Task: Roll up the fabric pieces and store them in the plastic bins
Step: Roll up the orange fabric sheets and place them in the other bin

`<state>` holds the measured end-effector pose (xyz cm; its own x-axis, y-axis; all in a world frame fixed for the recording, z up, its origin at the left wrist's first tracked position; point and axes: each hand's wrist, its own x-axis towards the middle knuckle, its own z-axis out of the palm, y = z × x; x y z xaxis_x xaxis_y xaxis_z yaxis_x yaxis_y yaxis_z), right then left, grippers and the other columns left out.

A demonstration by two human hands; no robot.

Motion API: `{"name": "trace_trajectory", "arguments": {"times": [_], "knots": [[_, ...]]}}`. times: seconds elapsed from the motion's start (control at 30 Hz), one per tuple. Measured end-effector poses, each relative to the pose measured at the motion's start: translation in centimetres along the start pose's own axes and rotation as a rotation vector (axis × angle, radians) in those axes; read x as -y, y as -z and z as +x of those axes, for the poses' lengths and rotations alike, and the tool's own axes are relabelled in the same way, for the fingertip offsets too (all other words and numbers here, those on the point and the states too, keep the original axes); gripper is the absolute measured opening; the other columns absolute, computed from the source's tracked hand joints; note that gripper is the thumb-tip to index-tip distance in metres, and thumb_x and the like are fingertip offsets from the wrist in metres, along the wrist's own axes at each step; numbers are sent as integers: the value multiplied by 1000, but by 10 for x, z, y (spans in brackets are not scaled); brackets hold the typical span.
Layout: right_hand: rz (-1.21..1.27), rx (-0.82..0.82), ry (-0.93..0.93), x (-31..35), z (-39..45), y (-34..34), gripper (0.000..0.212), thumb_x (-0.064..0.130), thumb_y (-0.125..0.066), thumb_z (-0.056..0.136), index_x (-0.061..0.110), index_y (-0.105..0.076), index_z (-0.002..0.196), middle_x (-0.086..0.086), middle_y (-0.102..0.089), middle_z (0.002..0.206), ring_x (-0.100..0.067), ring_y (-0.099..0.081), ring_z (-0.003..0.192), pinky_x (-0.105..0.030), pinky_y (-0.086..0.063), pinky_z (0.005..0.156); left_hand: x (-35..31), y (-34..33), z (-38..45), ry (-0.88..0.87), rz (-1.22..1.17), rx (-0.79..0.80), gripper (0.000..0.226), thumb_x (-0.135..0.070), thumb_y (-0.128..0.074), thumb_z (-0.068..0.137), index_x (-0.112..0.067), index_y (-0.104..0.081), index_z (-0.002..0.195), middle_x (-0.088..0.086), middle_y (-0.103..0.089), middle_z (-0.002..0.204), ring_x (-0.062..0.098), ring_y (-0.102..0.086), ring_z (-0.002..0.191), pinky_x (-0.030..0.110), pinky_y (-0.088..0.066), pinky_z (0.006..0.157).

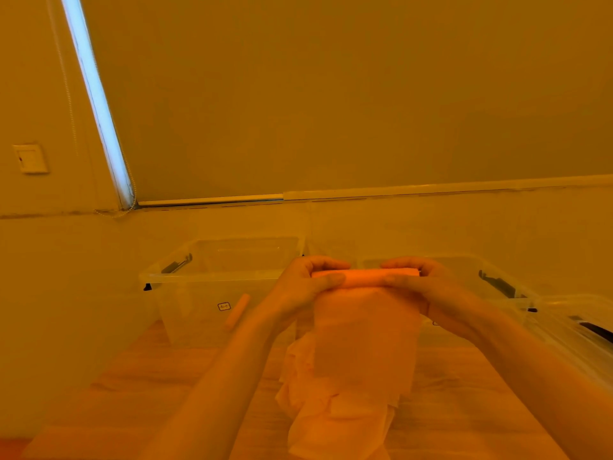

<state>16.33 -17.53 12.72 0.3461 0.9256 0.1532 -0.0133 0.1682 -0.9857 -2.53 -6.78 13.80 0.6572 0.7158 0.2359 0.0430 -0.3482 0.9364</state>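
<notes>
I hold a pale orange fabric piece (pixel 365 346) up in front of me; its top edge is wound into a tight roll (pixel 365 277) and the rest hangs down loose. My left hand (pixel 305 283) pinches the roll's left end, and my right hand (pixel 421 283) pinches its right end. Behind the hands stand two clear plastic bins, the left bin (pixel 212 277) and the right bin (pixel 477 270). A rolled fabric piece (pixel 237 310) lies slanted inside the left bin. More crumpled fabric (pixel 298 386) lies beneath the hanging cloth.
The bins sit on a wooden floor (pixel 149 376) against a light wall (pixel 66 260). A clear bin lid (pixel 583 330) with a dark latch lies at the right edge. A window blind (pixel 331 94) fills the upper view, and a wall switch (pixel 30 158) is at left.
</notes>
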Motion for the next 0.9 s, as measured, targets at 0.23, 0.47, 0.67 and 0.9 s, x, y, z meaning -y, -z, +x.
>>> {"name": "trace_trajectory", "arguments": {"times": [0.23, 0.47, 0.67, 0.9], "knots": [[-147, 2, -49, -2, 2, 1, 24, 17, -75, 75, 16, -70, 99, -8, -72, 90, -17, -67, 77, -29, -52, 61, 6, -1, 2, -35, -89, -86, 29, -9, -75, 77, -28, -69, 98, 1, -67, 107, 18, -64, 96, 39, -55, 85], [-106, -16, 6, 0, 1, 0, 48, 23, -77, 60, 26, -66, 106, -6, -67, 103, -23, -66, 90, -32, -56, 66, 5, -1, 2, -38, -75, -37, 24, -20, -71, 81, -33, -63, 100, 4, -62, 110, 20, -63, 95, 34, -55, 75], [-76, -1, -56, -1, 2, -5, 42, 33, -66, 80, 12, -63, 116, -15, -70, 105, -22, -67, 86, -30, -56, 60, 5, -1, 1, -88, -67, -59, 25, -20, -68, 84, -30, -60, 105, 4, -61, 110, 17, -63, 91, 27, -54, 71], [-139, -101, 26, 2, 1, -8, 18, 24, -59, 91, 15, -60, 106, -4, -61, 86, -13, -59, 68, -22, -47, 51, 9, -9, 1, -96, -102, -42, 48, -19, -63, 89, -33, -43, 129, -5, -53, 110, 8, -60, 90, 21, -55, 71]]}}
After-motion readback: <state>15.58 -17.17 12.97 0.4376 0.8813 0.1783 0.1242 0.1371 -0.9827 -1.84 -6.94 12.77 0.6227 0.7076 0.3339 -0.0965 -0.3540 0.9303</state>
